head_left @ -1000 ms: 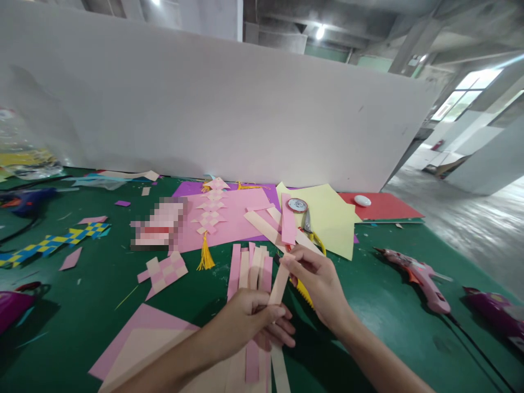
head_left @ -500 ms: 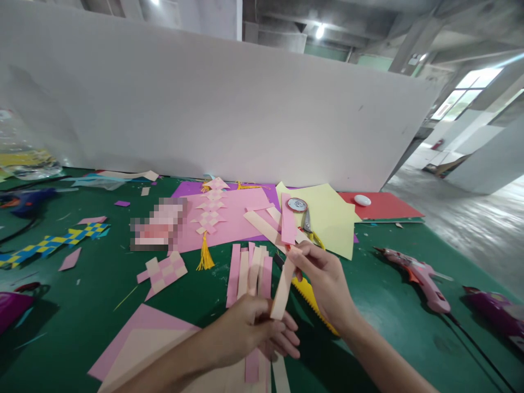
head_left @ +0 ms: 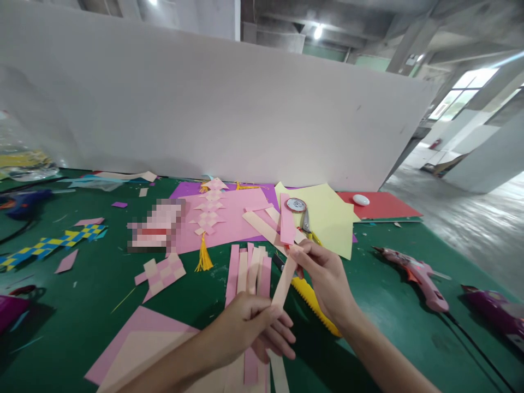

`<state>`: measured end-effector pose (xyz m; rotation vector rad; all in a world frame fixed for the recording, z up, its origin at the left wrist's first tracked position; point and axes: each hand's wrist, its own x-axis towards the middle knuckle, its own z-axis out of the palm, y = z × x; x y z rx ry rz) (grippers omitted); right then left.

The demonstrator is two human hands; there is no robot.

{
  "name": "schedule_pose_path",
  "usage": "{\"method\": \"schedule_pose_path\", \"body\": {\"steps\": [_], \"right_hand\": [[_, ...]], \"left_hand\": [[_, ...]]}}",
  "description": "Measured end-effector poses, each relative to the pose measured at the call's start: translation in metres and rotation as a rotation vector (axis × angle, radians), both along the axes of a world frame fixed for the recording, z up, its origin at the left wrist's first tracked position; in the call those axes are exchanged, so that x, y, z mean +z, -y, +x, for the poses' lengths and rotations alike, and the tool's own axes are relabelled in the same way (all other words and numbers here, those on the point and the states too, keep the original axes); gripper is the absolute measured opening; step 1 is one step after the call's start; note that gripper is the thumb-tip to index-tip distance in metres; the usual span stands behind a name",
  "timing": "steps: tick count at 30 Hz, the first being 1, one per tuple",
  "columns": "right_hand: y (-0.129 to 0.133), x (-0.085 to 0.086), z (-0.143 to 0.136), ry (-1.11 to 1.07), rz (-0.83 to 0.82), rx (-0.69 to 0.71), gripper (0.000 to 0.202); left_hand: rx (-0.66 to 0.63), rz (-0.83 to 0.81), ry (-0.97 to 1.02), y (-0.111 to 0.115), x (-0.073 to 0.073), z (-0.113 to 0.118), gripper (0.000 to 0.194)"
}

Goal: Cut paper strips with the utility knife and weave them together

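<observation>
A cream paper strip (head_left: 284,284) slants between my two hands. My right hand (head_left: 325,275) pinches its upper end between thumb and fingers. Its lower end sits in the grip of my left hand (head_left: 257,330), thumb on top and the other fingers loosely spread beneath. Under and behind the left hand lies a row of pink and cream paper strips (head_left: 242,273). Just beyond the right fingertips is a pink strip (head_left: 287,218), near scissors (head_left: 307,221). A yellow-handled cutter (head_left: 315,305) lies partly hidden beneath the right hand.
A woven pink-cream ornament with a yellow tassel (head_left: 203,255) lies on pink sheets. A woven piece (head_left: 164,275) sits left of the strips. Pink (head_left: 417,273) and purple (head_left: 495,308) glue guns rest at right. A white board (head_left: 204,103) stands behind the green table (head_left: 393,344).
My left thumb has slid over the strip's lower end, covering more of it. The right hand keeps its pinch, and the view has shifted very slightly.
</observation>
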<state>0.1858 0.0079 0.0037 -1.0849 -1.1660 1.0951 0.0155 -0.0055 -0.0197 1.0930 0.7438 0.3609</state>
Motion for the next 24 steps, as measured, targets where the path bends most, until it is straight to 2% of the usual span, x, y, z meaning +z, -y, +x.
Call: {"method": "schedule_pose_path", "body": {"steps": [12, 24], "right_hand": [[0.0001, 0.0025, -0.0007, 0.01, 0.006, -0.026, 0.028], [-0.0008, 0.0008, 0.0014, -0.024, -0.001, -0.021, 0.027]], "left_hand": [[0.054, 0.045, -0.08, 0.0013, 0.0056, -0.0026, 0.032], [0.041, -0.04, 0.132, 0.0042, 0.0027, -0.0038, 0.037]]}}
